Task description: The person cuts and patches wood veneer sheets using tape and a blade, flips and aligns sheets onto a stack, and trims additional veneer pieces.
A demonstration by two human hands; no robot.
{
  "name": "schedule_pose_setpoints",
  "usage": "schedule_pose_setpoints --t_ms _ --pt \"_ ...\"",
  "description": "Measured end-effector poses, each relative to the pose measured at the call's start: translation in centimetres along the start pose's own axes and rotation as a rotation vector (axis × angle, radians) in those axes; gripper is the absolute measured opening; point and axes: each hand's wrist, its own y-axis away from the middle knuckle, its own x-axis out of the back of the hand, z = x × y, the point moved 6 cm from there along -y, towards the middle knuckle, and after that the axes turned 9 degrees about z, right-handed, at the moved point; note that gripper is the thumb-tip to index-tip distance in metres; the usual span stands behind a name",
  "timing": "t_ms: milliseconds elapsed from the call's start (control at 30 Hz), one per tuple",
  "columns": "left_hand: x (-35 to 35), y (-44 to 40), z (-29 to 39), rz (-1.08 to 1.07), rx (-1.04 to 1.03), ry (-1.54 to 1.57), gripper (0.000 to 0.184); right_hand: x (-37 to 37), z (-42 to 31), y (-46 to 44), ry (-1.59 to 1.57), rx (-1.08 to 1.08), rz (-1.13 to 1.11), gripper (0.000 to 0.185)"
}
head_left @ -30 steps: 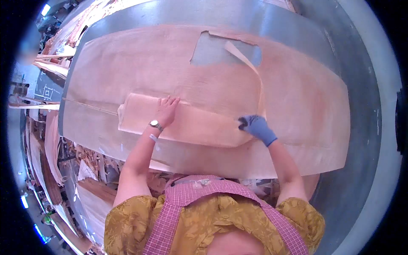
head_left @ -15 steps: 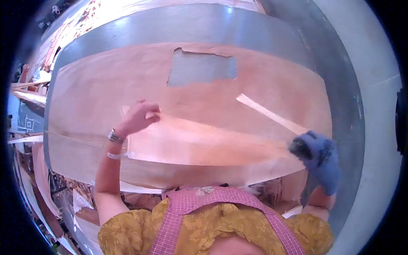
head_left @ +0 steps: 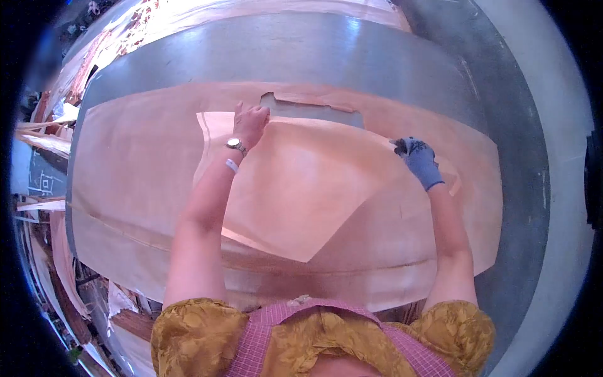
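Note:
A pale, thin wood veneer piece (head_left: 308,188) is lifted in both hands, its lower corner pointing toward me. My left hand (head_left: 252,122), bare with a watch at the wrist, pinches the piece's far edge. My right hand (head_left: 417,158), in a blue-grey glove with dark fingertips, grips the right end of that edge. Beneath lies a large brownish veneer sheet (head_left: 132,151) with a ragged rectangular hole (head_left: 314,110). The near part of the hole is covered by the piece. Part of a narrow pale strip (head_left: 456,184) shows beside my right wrist.
The large sheet rests on a smooth grey tabletop (head_left: 251,53). Scraps and torn veneer (head_left: 47,138) lie along the left side, with more veneer (head_left: 239,12) beyond the far edge. A pale grey surface (head_left: 534,75) curves along the right.
The pale piece has risen and moved away from me toward the hole, covering its near part. Both hands have moved forward, and the right hand also inward to the left.

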Motion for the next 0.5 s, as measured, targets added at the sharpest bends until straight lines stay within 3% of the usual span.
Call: schedule_pose_setpoints --t_ms 67,267,333,500 --pt "-1.4 -1.8 0.0 -0.051 -0.008 -0.076 0.011 -1.8 1.5 -2.3 0.006 -0.005 -0.018 0.028" --pt "0.9 -0.3 3.7 0.369 0.020 -0.047 0.044 -6.7 4.2 -5.8 -0.109 -0.123 -0.038 0.036" --pt "-2.1 1.4 5.3 0.002 0.119 0.034 0.060 -9.0 6.0 -9.0 -0.045 -0.122 -0.097 0.037" --pt "-5.8 8.7 6.4 -0.298 0.243 -0.103 0.082 -11.7 7.9 -10.0 0.001 -0.028 -0.078 0.034"
